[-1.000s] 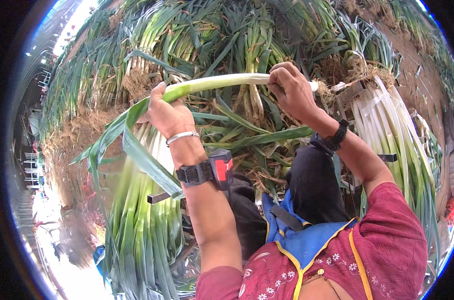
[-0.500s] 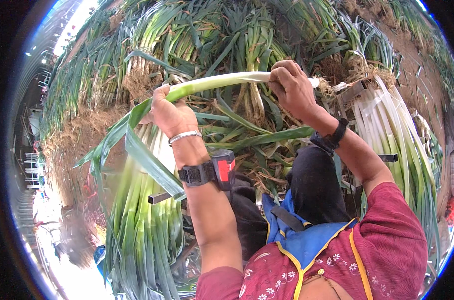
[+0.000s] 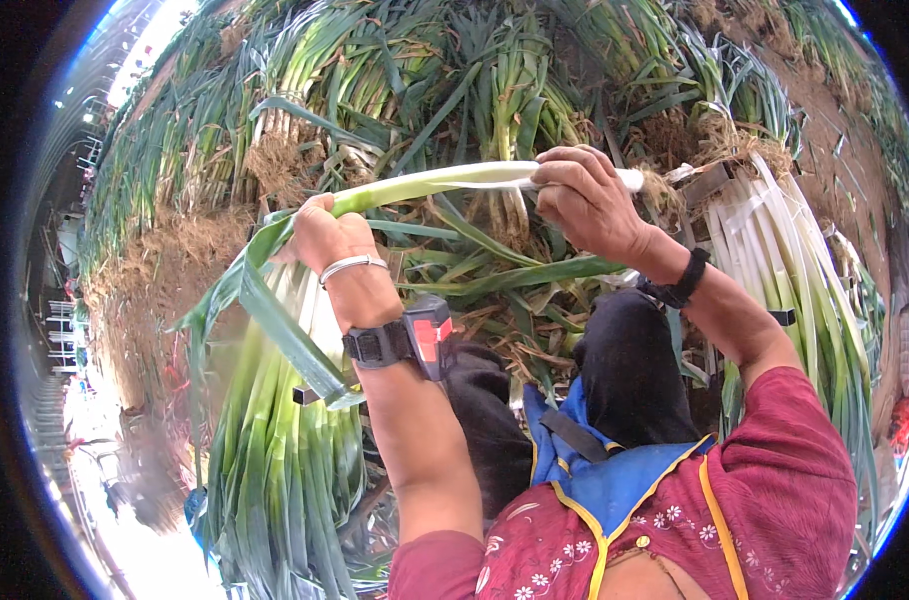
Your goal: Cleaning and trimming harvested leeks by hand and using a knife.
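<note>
A single leek is stretched sideways in front of me, its white root end to the right and its green leaves drooping at the left. My left hand is closed round the green part, just where the leaves bend down. Near the white end, my right hand is closed on the leek, and the rooted tip sticks out past it. A thin pale strip of outer skin hangs slightly away from the stalk beside my right fingers. Beneath my left arm lies a pile of cleaned leeks, white ends partly hidden by that hand.
Another pile of white-stemmed leeks rests at the right by a dark metal bar. Bundles of untrimmed leeks with dry roots spread across the far side. Loose leaves and scraps litter the ground before my knees.
Both hands have come down slightly with the leek, the left also shifting a little leftward. Along the stalk, a skin strip now stands farther off than before.
</note>
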The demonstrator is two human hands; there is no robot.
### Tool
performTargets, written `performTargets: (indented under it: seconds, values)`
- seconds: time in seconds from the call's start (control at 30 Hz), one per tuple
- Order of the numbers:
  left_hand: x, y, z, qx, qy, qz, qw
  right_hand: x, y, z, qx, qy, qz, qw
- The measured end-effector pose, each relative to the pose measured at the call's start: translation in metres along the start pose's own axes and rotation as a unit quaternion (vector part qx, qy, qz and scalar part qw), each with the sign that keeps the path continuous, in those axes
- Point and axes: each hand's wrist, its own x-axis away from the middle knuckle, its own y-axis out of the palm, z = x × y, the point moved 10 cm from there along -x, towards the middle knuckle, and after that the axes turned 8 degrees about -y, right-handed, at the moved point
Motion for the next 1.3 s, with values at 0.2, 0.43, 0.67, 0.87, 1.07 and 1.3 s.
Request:
performTargets:
  seconds: [0.2, 0.43, 0.67, 0.87, 1.07, 1.3]
  values:
    - [-0.005, -0.007, -0.012, 0.018, -0.07, 0.039, 0.997, 0.001, 0.005, -0.01, -0.047, -0.036, -0.043, 0.997]
    - [-0.006, -0.01, -0.007, 0.029, -0.034, 0.036, 0.998, -0.024, 0.007, -0.001, 0.032, 0.023, -0.005, 0.999]
    - [0.001, 0.005, -0.02, 0.036, -0.068, -0.012, 0.997, -0.029, 0.04, 0.013, 0.113, 0.01, -0.014, 0.993]
    - [0.011, 0.012, -0.022, 0.028, -0.088, -0.019, 0.996, -0.03, 0.028, 0.013, 0.14, -0.029, 0.02, 0.989]
    - [0.009, 0.03, -0.016, 0.018, -0.066, -0.147, 0.987, -0.037, 0.012, 0.016, 0.122, -0.059, 0.027, 0.99]
    - [0.039, 0.048, 0.005, 0.024, 0.011, -0.184, 0.983, -0.043, -0.014, 0.012, 0.079, -0.092, 0.029, 0.992]
